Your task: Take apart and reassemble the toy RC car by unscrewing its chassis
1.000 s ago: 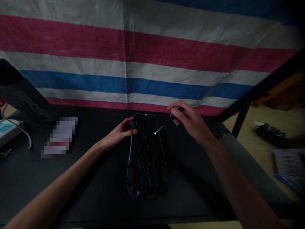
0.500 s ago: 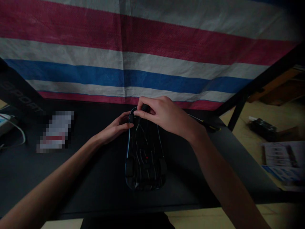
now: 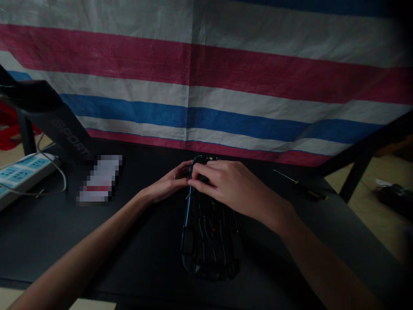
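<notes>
A dark toy car (image 3: pixel 211 241) with a blue edge lies upside down on the black table (image 3: pixel 155 258), its underside and two near wheels showing. My left hand (image 3: pixel 167 185) grips the car's far left side, thumb and fingers around the edge by the wheel. Over the car's far end, my right hand (image 3: pixel 222 181) is closed, its thumb and forefinger pinched at that same left corner. What it holds is dark and mostly covered by the fingers. Its fingertips meet or nearly meet my left fingertips.
A screwdriver (image 3: pixel 301 185) lies right of the car. On the left are a blurred-out rectangular object (image 3: pixel 100 178), a white power strip (image 3: pixel 27 170) with a cable, and a black upright (image 3: pixel 66 125) marked SPORT. Striped sheeting (image 3: pixel 226 116) hangs behind the table.
The view has shifted, so everything appears farther right and lower. My right hand has come down closer to the car's left corner and my left fingers. My left hand keeps its grip.
</notes>
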Demonstrator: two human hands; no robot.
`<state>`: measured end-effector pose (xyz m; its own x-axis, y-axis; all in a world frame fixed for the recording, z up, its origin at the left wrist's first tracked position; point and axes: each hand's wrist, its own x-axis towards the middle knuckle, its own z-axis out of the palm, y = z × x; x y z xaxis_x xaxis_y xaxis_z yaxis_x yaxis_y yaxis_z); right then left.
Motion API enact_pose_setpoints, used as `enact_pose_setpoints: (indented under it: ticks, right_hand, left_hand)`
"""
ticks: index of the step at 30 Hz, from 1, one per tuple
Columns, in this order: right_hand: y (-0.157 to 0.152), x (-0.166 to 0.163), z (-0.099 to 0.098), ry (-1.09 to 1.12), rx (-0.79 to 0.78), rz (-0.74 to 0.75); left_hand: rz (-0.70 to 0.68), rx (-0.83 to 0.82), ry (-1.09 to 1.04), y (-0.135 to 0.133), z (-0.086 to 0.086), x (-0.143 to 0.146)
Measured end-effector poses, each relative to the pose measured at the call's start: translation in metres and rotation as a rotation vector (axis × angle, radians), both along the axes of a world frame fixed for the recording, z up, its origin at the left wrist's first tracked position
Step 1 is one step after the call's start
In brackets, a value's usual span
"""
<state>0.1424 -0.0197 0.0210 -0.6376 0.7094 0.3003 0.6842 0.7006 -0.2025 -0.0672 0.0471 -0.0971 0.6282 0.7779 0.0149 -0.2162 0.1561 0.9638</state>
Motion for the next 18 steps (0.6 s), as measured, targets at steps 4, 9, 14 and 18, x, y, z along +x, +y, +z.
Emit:
enact_pose_setpoints:
  ticks: [4, 9, 14, 18]
  right_hand:
    - [-0.005, -0.001, 0.002, -0.012, -0.011, 0.032]
    - [-0.013, 0.007, 0.016, 0.134, -0.117, 0.063]
    - [-0.012, 0.002, 0.011, 0.124, -0.071, 0.039]
    - [-0.009, -0.005, 0.003, 0.054, -0.012, -0.006]
  left_hand:
    - [0.002, 0.003, 0.005, 0.0, -0.002, 0.0]
    - [-0.006, -0.003, 0.008, -0.001, 0.002, 0.003]
    - [-0.001, 0.021, 0.001, -0.001, 0.001, 0.003]
    - [0.005, 0.034, -0.024, 0.0, -0.003, 0.002]
